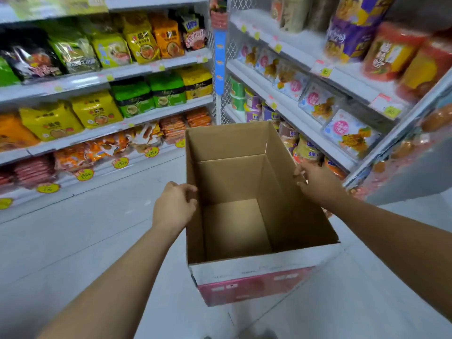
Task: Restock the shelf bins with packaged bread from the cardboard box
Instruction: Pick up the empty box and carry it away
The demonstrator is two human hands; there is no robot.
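Item: cardboard box (249,271), open-topped, flaps not visible.

Handling: judged very light (nothing to be seen inside, bare bottom panel showing); walls stiff along their length but likely to bow inward if squeezed mid-span; corners and folded edges the firmer places to take hold; dry board, not slippery; little risk beyond crushing a wall or catching the shelving in the narrow aisle.

Hold at present: left hand (174,207) at the top edge of the left wall, fingers curled round the rim, grasping it; right hand (318,184) at the top edge of the right wall, further along towards the far end, fingers hooked over the rim and grasping likewise; both forearms extended.

Location: in the aisle directly ahead, between the two hands, apparently carried clear of the floor (97,241); far end near the lower right-hand shelves.

Appearance: plain brown inside, deep and rectangular; outer near wall white along the top with a pink printed band below, lettering too blurred to read; inner creases clean, no tears seen.

Stock: packaged bread (318,104) in clear-fronted rows on the right-hand shelf (288,111), pale wrappers with round pink labels, standing close together; none in the box.

Progress (a judgement): box emptied, restocking at or near its end.

Surroundings: noodle packets (97,113) in yellow, green and orange on the left shelving; yellow price tags along the shelf edges.
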